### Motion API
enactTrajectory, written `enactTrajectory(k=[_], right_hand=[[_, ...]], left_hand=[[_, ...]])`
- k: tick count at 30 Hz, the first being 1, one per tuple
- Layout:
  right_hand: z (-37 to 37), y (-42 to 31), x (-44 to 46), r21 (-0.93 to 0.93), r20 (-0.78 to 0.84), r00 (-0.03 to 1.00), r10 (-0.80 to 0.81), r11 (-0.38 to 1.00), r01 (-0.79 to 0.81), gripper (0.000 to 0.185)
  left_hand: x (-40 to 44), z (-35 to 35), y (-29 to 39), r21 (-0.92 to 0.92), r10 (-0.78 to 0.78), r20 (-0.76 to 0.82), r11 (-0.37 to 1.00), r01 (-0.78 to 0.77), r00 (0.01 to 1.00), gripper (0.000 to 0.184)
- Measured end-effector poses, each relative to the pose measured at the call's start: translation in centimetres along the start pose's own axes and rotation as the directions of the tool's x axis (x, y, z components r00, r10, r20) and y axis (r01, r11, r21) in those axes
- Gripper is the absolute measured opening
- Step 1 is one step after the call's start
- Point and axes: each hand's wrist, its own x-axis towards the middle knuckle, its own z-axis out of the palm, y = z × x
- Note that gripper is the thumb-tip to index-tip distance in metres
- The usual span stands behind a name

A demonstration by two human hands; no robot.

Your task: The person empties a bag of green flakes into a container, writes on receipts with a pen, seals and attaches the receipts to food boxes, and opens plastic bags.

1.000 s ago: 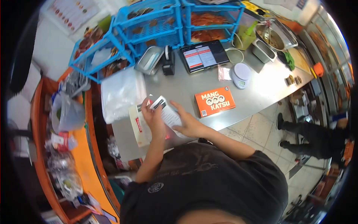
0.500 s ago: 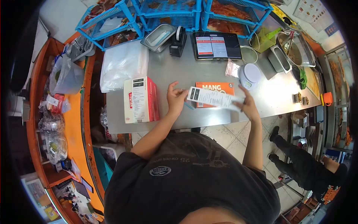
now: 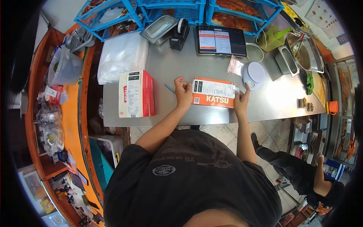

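A long white printed label (image 3: 213,88) lies lengthwise over the upper part of an orange box (image 3: 213,100) marked KATSU. My left hand (image 3: 183,94) is at the label's left end, fingers curled and thumb tip against its edge. At the other end, the thumb and fingers of my right hand (image 3: 241,101) close on the label's right edge, beside the box. Left of my hands stands a red and cream box (image 3: 147,94) with a similar printed label (image 3: 134,94) on its top. A thin blue stick (image 3: 169,88) lies just left of my left hand.
Behind are a tablet (image 3: 220,41), a black tape dispenser (image 3: 179,36), a metal tray (image 3: 159,30) and blue racks (image 3: 170,13). Clear plastic bags (image 3: 123,62) lie back left. A white scale (image 3: 253,75) stands right of the box. Another person (image 3: 291,166) is at lower right.
The label has come down flat onto the orange box, with KATSU now showing below it. My right hand has moved in to its right end. The other person has shifted left.
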Motion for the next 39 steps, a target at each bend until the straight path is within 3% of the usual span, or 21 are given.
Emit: enactTrajectory(k=[9, 11, 15, 18, 22, 24, 25, 26, 27, 29, 32, 35, 36, 39], right_hand=[[-0.1, 0.8, 0.1, -0.076, -0.036, 0.999, 0.041, 0.996, -0.043, 0.061], [-0.2, 1.2, 0.3, -0.126, -0.019, 0.999, 0.03, 0.992, -0.032, 0.062], [0.1, 0.6, 0.5, 0.006, 0.055, 0.997, 0.059, 0.998, -0.06, 0.063], [0.1, 0.3, 0.3, 0.018, 0.093, 0.99, 0.104, 0.994, -0.107, 0.063], [0.5, 1.1, -0.8, -0.066, 0.071, 0.996, 0.06, 0.996, -0.056, 0.061], [0.9, 1.8, -1.8, -0.054, 0.013, 1.0, 0.001, 0.999, -0.001, 0.06], [1.2, 2.0, -2.0, -0.026, -0.02, 1.0, -0.013, 1.0, 0.013, 0.061], [1.6, 2.2, -2.3, 0.0, -0.052, 0.998, -0.025, 1.0, 0.025, 0.061], [1.8, 2.4, -2.6, 0.026, -0.083, 0.996, -0.034, 0.999, 0.036, 0.061], [1.9, 2.0, -2.9, 0.017, -0.098, 0.995, -0.009, 1.0, 0.011, 0.063], [1.2, 0.8, -3.2, -0.111, -0.107, 0.994, 0.034, 0.993, -0.046, 0.066], [1.1, 0.2, -3.5, -0.128, -0.133, 0.989, 0.057, 0.989, -0.074, 0.061], [1.0, 0.2, -3.7, -0.108, -0.147, 0.987, 0.061, 0.991, -0.077, 0.058], [0.0, 5.5, -2.2, -0.297, -0.267, 0.917, -0.297, 0.93, 0.215, 0.041]], left_hand=[[0.2, -0.3, 0.2, -0.025, -0.038, 0.065, 0.999, 0.04, 0.997, 0.04], [0.2, -0.3, 0.5, -0.043, -0.118, 0.068, 0.992, 0.121, 0.991, 0.042], [0.7, 0.2, -1.9, 0.022, -0.237, 0.009, 0.971, 0.237, 0.971, 0.043], [1.4, -0.4, -2.0, 0.125, -0.17, 0.17, 0.981, 0.15, 0.971, 0.035], [4.3, -2.0, 2.3, 0.561, -0.129, 0.425, 0.814, -0.149, 0.896, 0.02], [4.8, -1.3, 4.6, 0.565, 0.192, 0.424, 0.708, -0.424, 0.885, 0.025], [4.7, -0.9, 6.2, 0.567, 0.344, 0.424, 0.621, -0.541, 0.838, 0.029], [4.3, -0.2, 7.7, 0.425, 0.361, 0.608, 0.604, -0.674, 0.707, 0.039], [3.7, 0.9, 8.8, 0.257, 0.373, 0.757, 0.586, -0.769, 0.537, 0.049], [1.3, 2.9, 8.3, 0.029, 0.356, 0.916, 0.402, -0.915, 0.186, 0.071], [-0.4, 4.6, 8.2, 0.075, 0.142, 0.986, 0.095, -0.993, 0.088, 0.09], [0.0, 6.3, 9.9, 0.134, -0.087, 0.989, 0.224, -0.965, 0.117, 0.097], [0.2, 6.3, 9.7, 0.125, -0.07, 0.991, 0.255, -0.959, 0.111, 0.098], [0.9, 5.6, 9.9, 0.084, 0.018, 0.995, 0.343, -0.936, 0.096, 0.1]])
